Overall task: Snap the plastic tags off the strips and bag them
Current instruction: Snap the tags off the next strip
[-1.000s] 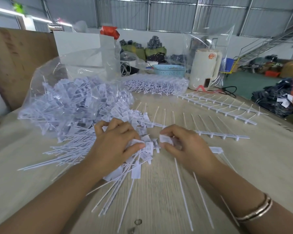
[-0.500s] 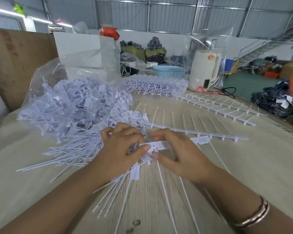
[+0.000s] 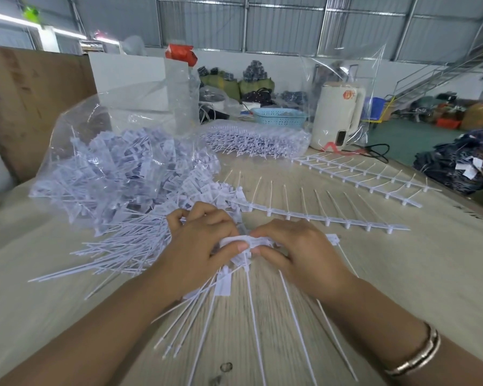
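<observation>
Where both hands pinch, tags (image 3: 247, 242) blur.

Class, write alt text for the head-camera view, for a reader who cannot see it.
Two hands, the left hand and right hand, meet over a wooden table, both pinching a strip of white plastic tags. A clear bag heaped with loose tags lies to the left, and bare strips lie beyond.
</observation>
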Available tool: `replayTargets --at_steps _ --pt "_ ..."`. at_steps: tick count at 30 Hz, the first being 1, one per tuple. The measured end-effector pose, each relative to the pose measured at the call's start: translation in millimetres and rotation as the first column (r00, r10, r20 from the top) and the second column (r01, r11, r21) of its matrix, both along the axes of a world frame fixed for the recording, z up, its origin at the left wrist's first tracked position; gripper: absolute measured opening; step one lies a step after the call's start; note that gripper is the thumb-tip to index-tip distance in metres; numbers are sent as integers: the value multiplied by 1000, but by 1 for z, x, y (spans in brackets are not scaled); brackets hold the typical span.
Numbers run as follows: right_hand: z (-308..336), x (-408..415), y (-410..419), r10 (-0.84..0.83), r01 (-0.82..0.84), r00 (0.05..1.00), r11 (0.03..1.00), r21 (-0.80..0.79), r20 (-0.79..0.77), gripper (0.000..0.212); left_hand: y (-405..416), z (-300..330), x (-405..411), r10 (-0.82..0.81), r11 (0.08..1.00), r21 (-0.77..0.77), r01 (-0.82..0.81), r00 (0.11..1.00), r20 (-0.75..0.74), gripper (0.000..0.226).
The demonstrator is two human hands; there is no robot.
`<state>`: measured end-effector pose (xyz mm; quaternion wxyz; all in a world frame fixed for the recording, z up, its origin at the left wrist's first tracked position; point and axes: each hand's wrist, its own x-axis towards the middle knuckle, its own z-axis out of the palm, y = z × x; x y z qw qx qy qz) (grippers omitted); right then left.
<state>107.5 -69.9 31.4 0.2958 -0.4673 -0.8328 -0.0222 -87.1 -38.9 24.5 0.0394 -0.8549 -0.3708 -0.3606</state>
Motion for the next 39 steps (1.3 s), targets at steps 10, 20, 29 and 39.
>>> replayTargets --at_steps 10,20,29,39 --pt "-4 15 13 -20 1 969 997 -78 -245 24 -4 4 -1 -109 994 -10 109 994 17 32" --pt "-8 6 6 5 -16 983 998 -59 -185 21 4 0 -12 159 987 40 -155 982 -103 31" --pt "-5 -11 -4 -11 14 996 1000 27 -93 42 -6 2 3 157 986 62 -153 986 -55 43" --pt "-3 -6 -2 82 -90 980 995 -36 -183 29 -2 -6 11 22 999 -31 -20 997 79 42"
